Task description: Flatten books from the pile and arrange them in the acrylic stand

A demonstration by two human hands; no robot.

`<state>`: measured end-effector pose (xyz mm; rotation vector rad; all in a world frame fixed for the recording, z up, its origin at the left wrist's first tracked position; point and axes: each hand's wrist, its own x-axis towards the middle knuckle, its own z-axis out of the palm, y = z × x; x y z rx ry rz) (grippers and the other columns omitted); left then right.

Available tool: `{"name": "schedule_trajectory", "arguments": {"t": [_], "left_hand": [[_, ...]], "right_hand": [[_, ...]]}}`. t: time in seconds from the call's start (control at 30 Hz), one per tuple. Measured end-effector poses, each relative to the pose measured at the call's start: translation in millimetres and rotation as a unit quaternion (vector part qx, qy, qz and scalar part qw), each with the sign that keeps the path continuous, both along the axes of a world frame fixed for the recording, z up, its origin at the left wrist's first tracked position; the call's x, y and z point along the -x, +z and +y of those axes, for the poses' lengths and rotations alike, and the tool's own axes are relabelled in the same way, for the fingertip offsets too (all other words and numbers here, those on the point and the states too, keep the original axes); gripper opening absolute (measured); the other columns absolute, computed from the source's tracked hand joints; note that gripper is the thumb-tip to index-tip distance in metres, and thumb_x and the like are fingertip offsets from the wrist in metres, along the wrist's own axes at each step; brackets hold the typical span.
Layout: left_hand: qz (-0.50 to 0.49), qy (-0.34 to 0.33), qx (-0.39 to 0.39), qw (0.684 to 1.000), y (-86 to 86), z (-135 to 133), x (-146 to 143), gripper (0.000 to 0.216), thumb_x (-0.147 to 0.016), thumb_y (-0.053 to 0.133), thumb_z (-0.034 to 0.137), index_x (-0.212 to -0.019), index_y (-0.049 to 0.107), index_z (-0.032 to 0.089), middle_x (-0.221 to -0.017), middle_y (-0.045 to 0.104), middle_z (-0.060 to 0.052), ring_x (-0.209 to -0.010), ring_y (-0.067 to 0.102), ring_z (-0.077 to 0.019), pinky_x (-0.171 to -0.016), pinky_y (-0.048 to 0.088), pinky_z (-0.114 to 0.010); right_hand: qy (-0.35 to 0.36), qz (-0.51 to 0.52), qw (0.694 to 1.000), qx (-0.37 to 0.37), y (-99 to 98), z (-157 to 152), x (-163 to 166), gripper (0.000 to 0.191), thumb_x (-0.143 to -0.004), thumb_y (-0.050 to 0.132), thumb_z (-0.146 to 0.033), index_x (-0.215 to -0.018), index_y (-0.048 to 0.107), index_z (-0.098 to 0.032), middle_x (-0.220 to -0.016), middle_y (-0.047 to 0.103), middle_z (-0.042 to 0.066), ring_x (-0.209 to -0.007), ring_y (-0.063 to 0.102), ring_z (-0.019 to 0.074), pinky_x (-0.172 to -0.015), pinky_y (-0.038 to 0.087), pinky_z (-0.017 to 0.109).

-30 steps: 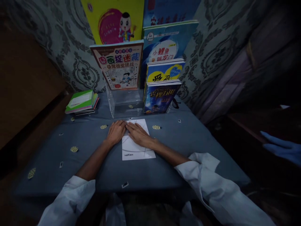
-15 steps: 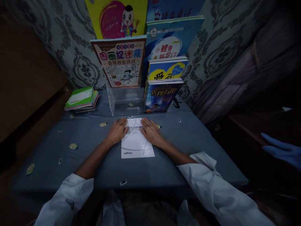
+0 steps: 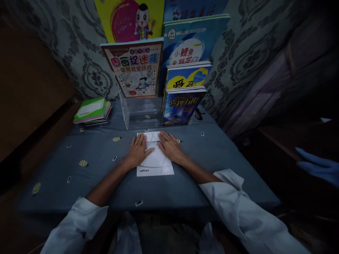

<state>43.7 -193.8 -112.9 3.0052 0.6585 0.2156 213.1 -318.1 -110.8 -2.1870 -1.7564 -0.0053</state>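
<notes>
A white printed sheet [image 3: 156,163] lies flat on the blue-grey tablecloth [image 3: 106,183], just in front of a clear acrylic book stand [image 3: 140,114]. My left hand [image 3: 138,151] rests flat on the sheet's left part with fingers stretched forward and the thumb out to the right. My right hand [image 3: 171,147] lies flat on the sheet's upper right part, fingers spread. Neither hand holds anything. The two hands lie a little apart, with bare paper between them.
Several children's books [image 3: 182,102] stand upright in and behind the stand against patterned wallpaper. A stack of thin green booklets [image 3: 91,112] lies at the back left. Small round and dark stickers dot the cloth. Another person's blue-gloved hand [image 3: 317,167] shows at the right edge.
My hands, touching at the sheet's top a second ago, have spread apart. The right one slid to the right, and the left one has since come back onto the paper.
</notes>
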Motion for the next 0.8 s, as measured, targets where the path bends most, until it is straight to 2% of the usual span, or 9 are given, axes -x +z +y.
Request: {"name": "schedule_trajectory", "arguments": {"t": [0.07,0.13,0.3,0.37,0.6,0.7,0.8], "left_hand": [[-0.001,0.009,-0.008,1.0,-1.7,-2,1,0.078,-0.101,0.032,0.062,-0.153,0.033,0.004,-0.159,0.033,-0.026,-0.152,0.025,-0.0354,-0.123,0.024,-0.055],[0.003,-0.012,-0.007,1.0,-0.6,-2,4,0.074,-0.102,0.031,0.059,-0.153,0.033,0.005,-0.16,0.032,-0.025,-0.153,0.024,-0.0337,-0.123,0.024,-0.054],[0.017,-0.161,0.017,0.987,10.0,0,16,0.063,-0.106,0.022,0.055,-0.157,0.027,0.019,-0.165,0.028,-0.012,-0.155,0.02,-0.0223,-0.125,0.021,-0.046],[0.02,-0.181,0.025,0.983,12.4,-1,21,0.063,-0.105,0.022,0.056,-0.158,0.026,0.021,-0.165,0.028,-0.01,-0.155,0.019,-0.0209,-0.125,0.02,-0.045],[-0.011,-0.051,0.003,0.999,3.0,-11,24,0.071,-0.104,0.027,0.058,-0.154,0.031,0.008,-0.162,0.031,-0.021,-0.153,0.023,-0.0298,-0.123,0.026,-0.049],[-0.013,-0.045,0.001,0.999,2.2,-13,24,0.07,-0.104,0.029,0.057,-0.153,0.034,0.007,-0.161,0.033,-0.022,-0.153,0.025,-0.0299,-0.123,0.027,-0.048],[-0.021,-0.06,0.0,0.998,5.7,-11,26,0.066,-0.104,0.029,0.055,-0.153,0.035,0.011,-0.161,0.034,-0.02,-0.152,0.026,-0.0289,-0.123,0.028,-0.05]], "right_hand": [[0.001,-0.004,1.0,-0.001,1.2,-1,1,0.051,-0.102,0.036,-0.031,-0.145,0.05,-0.009,-0.155,0.045,0.02,-0.148,0.036,0.0286,-0.121,0.03,0.051],[0.006,-0.006,1.0,-0.001,2.2,-1,1,0.049,-0.103,0.036,-0.031,-0.146,0.051,-0.012,-0.156,0.045,0.019,-0.149,0.035,0.0285,-0.121,0.031,0.052],[0.012,-0.01,1.0,0.011,4.1,-3,1,0.048,-0.104,0.035,-0.031,-0.148,0.049,-0.016,-0.157,0.044,0.017,-0.15,0.033,0.0275,-0.121,0.029,0.051],[0.01,-0.009,1.0,0.015,5.5,-4,1,0.048,-0.104,0.035,-0.03,-0.148,0.049,-0.016,-0.157,0.043,0.018,-0.15,0.032,0.0272,-0.121,0.029,0.051],[0.012,-0.017,0.999,0.029,13.9,-7,7,0.048,-0.104,0.036,-0.029,-0.148,0.05,-0.015,-0.157,0.042,0.018,-0.151,0.031,0.0296,-0.121,0.027,0.055],[0.048,-0.028,0.998,0.025,15.1,-11,16,0.048,-0.104,0.035,-0.028,-0.147,0.05,-0.016,-0.156,0.045,0.018,-0.15,0.034,0.0285,-0.122,0.024,0.057],[0.096,-0.016,0.995,0.016,14.0,-15,24,0.048,-0.104,0.034,-0.03,-0.148,0.049,-0.017,-0.157,0.044,0.015,-0.149,0.035,0.0257,-0.123,0.025,0.053]]}}
